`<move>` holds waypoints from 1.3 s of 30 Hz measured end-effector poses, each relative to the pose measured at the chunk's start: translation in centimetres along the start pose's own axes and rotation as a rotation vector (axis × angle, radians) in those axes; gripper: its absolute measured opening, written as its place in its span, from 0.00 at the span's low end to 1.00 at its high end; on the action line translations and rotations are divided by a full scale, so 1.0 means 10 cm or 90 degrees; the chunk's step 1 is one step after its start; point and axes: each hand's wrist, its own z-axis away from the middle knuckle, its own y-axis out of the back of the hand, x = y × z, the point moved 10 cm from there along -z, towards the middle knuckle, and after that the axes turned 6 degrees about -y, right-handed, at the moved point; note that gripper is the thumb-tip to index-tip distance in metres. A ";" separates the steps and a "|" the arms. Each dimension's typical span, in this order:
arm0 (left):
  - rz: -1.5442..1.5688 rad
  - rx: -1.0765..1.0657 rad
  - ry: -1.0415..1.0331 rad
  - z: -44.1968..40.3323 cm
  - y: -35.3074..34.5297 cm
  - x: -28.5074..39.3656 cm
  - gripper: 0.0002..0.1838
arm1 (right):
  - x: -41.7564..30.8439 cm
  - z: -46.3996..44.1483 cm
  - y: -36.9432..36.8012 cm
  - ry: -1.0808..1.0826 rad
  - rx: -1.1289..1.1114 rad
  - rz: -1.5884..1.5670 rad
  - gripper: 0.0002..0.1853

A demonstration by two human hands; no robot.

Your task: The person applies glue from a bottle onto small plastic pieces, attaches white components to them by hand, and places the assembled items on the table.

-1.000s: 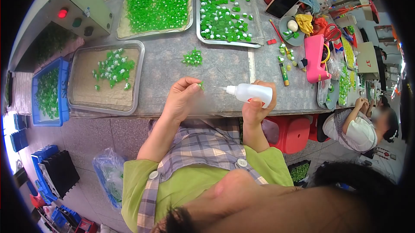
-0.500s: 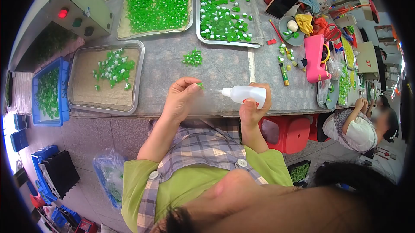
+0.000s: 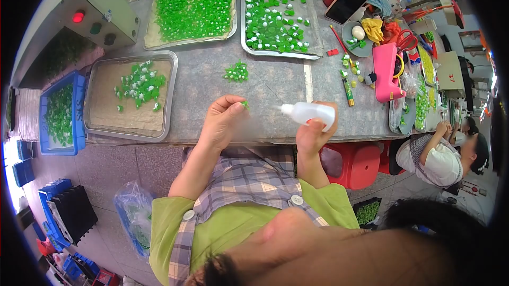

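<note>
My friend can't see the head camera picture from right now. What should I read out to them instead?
A left hand pinches a small green piece while the right hand holds a white bottle, its tip pointing towards the piece without touching it. Beyond them, a little green pile lies on a grey table, near metal trays of green-and-white pieces.

Single head-worn camera, fisheye-wide, close in; faces forward and down on grey flat worktable [image 3: 201, 74], bare left hand [image 3: 221, 119] near centre.
</note>
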 end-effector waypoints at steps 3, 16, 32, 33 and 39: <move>0.004 -0.004 0.000 -0.02 0.03 -0.02 0.04 | 0.05 -0.20 0.11 -0.047 0.041 -0.051 0.19; -0.030 0.035 -0.063 -0.13 0.22 0.18 0.05 | 1.11 -0.81 0.65 -0.213 -0.042 0.074 0.19; 0.002 0.046 -0.067 -0.08 0.23 0.25 0.05 | 0.74 -0.90 -0.92 0.202 -0.344 0.569 0.07; 0.004 0.051 -0.066 -0.08 0.24 0.26 0.05 | 0.75 -0.92 -0.89 0.170 -0.338 0.554 0.08; -0.004 0.028 -0.022 -0.12 0.13 0.12 0.06 | 0.65 -0.41 -0.78 -0.370 -0.379 -0.107 0.09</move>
